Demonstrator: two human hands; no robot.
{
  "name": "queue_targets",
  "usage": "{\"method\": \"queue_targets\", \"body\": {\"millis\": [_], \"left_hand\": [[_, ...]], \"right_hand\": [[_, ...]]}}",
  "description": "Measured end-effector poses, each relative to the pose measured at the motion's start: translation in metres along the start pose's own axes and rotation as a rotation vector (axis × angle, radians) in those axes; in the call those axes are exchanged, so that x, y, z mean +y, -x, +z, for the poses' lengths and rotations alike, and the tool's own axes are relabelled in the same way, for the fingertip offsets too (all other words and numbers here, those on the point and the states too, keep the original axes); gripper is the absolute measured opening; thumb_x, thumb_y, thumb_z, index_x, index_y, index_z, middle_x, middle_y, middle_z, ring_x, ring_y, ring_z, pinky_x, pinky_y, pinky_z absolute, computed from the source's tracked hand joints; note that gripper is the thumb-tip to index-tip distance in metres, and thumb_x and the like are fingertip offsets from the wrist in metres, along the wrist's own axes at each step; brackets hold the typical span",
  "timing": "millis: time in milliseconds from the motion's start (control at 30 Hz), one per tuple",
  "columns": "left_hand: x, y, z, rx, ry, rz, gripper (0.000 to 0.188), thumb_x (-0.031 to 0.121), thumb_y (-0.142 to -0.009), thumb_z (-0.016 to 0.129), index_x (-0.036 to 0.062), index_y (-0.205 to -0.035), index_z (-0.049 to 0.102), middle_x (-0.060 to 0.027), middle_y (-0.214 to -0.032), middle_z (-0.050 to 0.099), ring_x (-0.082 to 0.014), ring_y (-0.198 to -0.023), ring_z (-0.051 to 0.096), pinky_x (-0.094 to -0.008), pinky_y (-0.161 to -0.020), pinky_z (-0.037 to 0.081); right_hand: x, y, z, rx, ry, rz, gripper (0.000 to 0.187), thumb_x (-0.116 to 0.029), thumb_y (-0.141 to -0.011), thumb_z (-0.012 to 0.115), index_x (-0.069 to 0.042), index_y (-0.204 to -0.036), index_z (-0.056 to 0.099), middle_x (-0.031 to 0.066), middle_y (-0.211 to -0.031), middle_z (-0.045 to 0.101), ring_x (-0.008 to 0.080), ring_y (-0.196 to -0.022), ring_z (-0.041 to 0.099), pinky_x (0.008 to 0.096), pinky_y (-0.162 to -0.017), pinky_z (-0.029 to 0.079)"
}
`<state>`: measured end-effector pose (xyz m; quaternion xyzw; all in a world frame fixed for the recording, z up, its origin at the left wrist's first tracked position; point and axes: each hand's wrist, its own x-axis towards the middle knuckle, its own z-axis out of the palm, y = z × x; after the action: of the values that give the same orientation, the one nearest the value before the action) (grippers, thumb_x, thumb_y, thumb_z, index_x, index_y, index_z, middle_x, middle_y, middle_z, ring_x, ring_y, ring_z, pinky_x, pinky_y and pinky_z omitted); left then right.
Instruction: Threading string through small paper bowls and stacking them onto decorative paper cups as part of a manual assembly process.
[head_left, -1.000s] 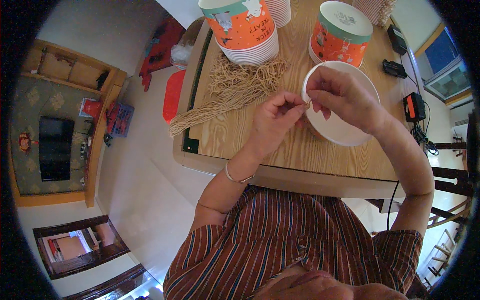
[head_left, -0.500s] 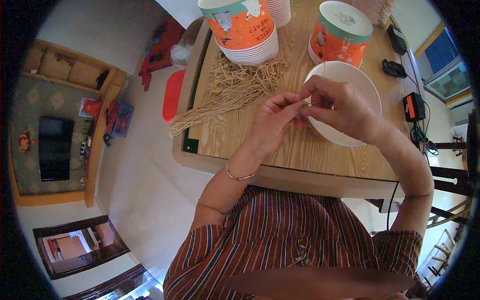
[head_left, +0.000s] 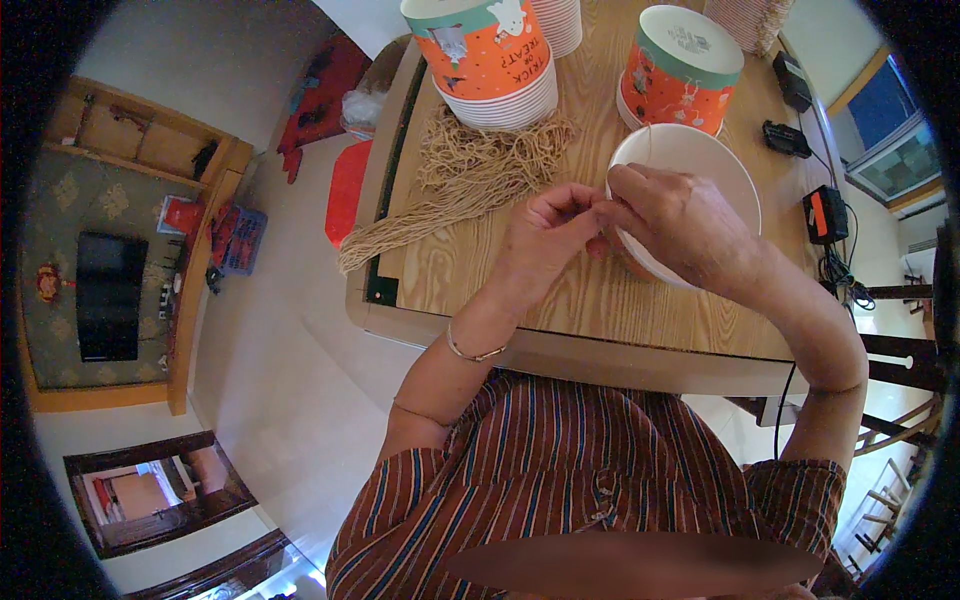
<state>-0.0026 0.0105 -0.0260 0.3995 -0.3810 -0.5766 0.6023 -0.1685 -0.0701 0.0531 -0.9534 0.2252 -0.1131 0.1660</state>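
Observation:
An open paper bucket (head_left: 738, 185), white inside, lies tipped with its mouth toward me. A thin tan cord (head_left: 648, 142) shows at its far rim. At the bucket's left rim my left hand (head_left: 540, 240) is closed in a pinch, with its thumb and forefinger against the fingertips of my right hand (head_left: 690, 220). The right hand is closed too and reaches across the bucket's mouth. Both pinch the cord's end, which the fingers now mostly hide. Left of the hands lies a bundle of tan cords (head_left: 440, 205), loose and tangled at its far end.
A nested stack of orange and green printed paper buckets (head_left: 485, 65) stands behind the cord bundle. Another upside-down printed bucket (head_left: 685, 75) stands behind the open one. Black adapters (head_left: 787, 139) and an orange-black box (head_left: 826, 215) with cables line the table's right edge.
My right hand has turned over and its fingers have closed down, covering the small tan bit seen between the fingertips before. The left hand has barely moved.

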Motion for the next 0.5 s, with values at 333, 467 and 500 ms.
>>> {"method": "queue_targets", "body": {"millis": [333,467,500], "left_hand": [[0.000,-0.001,0.000,-0.020,0.035,-0.020,0.011,0.005,-0.093,0.060,0.0013,-0.101,0.066,-0.0029,-0.087,0.066,-0.0076,-0.069,0.059,-0.0223,-0.062,0.050],[0.000,-0.001,-0.001,-0.013,0.003,-0.055,0.012,0.004,-0.092,0.060,0.0016,-0.103,0.065,-0.0025,-0.086,0.065,-0.0073,-0.070,0.059,-0.0216,-0.064,0.050],[-0.001,0.000,-0.001,-0.013,0.004,-0.055,0.012,0.004,-0.092,0.060,0.0016,-0.103,0.065,-0.0025,-0.086,0.065,-0.0073,-0.070,0.059,-0.0216,-0.064,0.050]], "right_hand": [[0.017,-0.006,0.001,-0.058,-0.275,0.007,0.026,-0.027,-0.098,0.049,-0.002,-0.092,0.051,0.0226,-0.077,0.061,0.0433,-0.077,0.061,0.0504,-0.065,0.047],[0.018,-0.005,-0.002,-0.098,-0.350,0.037,0.023,-0.023,-0.097,0.052,-0.001,-0.092,0.053,0.0200,-0.077,0.059,0.0400,-0.077,0.059,0.0466,-0.068,0.045],[0.018,-0.004,-0.001,-0.092,-0.366,0.053,0.022,-0.023,-0.096,0.054,-0.001,-0.091,0.054,0.0173,-0.076,0.058,0.0361,-0.076,0.058,0.0429,-0.068,0.044]]}}
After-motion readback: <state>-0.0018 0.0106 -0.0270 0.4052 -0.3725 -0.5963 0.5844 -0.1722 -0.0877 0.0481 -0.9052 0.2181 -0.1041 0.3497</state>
